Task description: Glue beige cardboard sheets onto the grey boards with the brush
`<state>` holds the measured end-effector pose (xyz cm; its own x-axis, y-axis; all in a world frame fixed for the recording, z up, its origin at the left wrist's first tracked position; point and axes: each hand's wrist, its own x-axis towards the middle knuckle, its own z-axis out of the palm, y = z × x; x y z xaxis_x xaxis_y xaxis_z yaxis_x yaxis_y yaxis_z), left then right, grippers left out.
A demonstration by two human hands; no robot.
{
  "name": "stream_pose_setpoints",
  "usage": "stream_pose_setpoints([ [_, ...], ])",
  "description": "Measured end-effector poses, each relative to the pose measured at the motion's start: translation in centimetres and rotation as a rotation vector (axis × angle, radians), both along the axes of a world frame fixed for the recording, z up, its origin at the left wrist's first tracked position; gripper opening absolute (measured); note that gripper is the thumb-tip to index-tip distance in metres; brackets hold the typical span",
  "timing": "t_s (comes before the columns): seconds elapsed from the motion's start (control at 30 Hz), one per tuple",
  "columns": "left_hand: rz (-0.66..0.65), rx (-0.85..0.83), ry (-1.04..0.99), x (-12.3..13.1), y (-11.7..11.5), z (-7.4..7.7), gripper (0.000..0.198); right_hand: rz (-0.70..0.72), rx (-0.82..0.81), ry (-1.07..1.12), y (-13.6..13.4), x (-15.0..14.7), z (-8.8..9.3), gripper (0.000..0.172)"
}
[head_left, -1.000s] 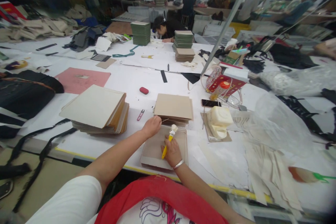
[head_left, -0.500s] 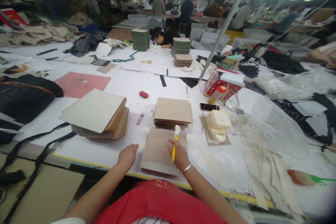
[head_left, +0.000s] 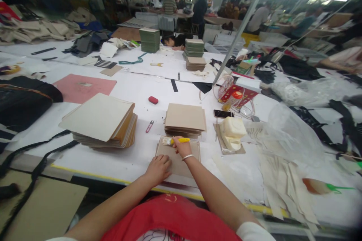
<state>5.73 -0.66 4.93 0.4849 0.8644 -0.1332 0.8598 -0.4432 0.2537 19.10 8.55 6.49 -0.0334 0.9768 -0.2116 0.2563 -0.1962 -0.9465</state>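
Observation:
A square brown board lies flat at the near table edge. My left hand presses down on its near left corner, fingers bent over the edge. My right hand is closed on a yellow-handled brush, which lies sideways with its pale bristles pointing left over the board's far edge. Just beyond the board is a short stack of brown boards.
A taller stack of cream boards stands to the left, small red snips between the stacks. Right of the board sit a cream glue tub, a phone and crumpled plastic. A person works at the table's far side.
My left hand came back from the far stack to the table edge, then onto the board's near corner. The brush turned from upright to sideways, bristles left.

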Motion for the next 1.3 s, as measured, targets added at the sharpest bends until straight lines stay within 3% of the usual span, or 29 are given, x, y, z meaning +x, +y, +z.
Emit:
stream_pose_setpoints([
  [0.1,0.001,-0.001,0.01,-0.1,0.1,0.1,0.037,-0.089,-0.054,-0.03,-0.5,3.3,-0.7,0.022],
  [0.23,0.007,0.017,0.017,0.0,-0.1,0.0,0.038,-0.273,-0.126,-0.064,-2.4,10.0,-0.7,0.023],
  [0.4,-0.008,0.022,0.005,0.0,-0.4,-0.4,0.036,-0.459,-0.107,-0.072,-5.0,16.7,0.8,0.028],
  [0.5,0.0,0.022,-0.032,-0.3,0.1,-1.0,0.035,-0.519,-0.052,-0.111,-7.1,20.1,0.2,0.037],
  [0.6,-0.011,0.007,-0.069,-0.5,0.9,-1.7,0.036,-0.423,0.014,-0.375,-9.4,22.6,-3.2,0.035],
  [0.77,-0.016,-0.003,-0.046,-0.1,1.5,-2.1,0.039,-0.194,0.248,-1.048,-11.2,23.5,-11.3,0.02],
  [0.83,-0.025,0.004,-0.037,0.0,1.5,-2.1,0.038,-0.152,0.3,-1.122,-11.3,23.5,-13.5,0.021],
  [0.93,-0.036,0.001,-0.04,0.2,1.6,-2.0,0.039,-0.137,0.301,-1.096,-11.2,23.8,-14.9,0.024],
  [1.1,-0.026,-0.051,-0.048,1.1,1.8,-0.9,0.037,-0.254,0.277,-0.988,-11.0,24.4,-13.4,0.022],
  [1.2,-0.003,-0.051,-0.171,3.2,1.7,0.1,0.033,-0.349,0.239,-0.782,-10.4,24.5,-10.8,0.021],
  [1.3,0.033,-0.136,-0.414,7.1,2.2,1.2,0.034,-0.335,0.226,-0.571,-9.8,24.0,-7.3,0.022],
])
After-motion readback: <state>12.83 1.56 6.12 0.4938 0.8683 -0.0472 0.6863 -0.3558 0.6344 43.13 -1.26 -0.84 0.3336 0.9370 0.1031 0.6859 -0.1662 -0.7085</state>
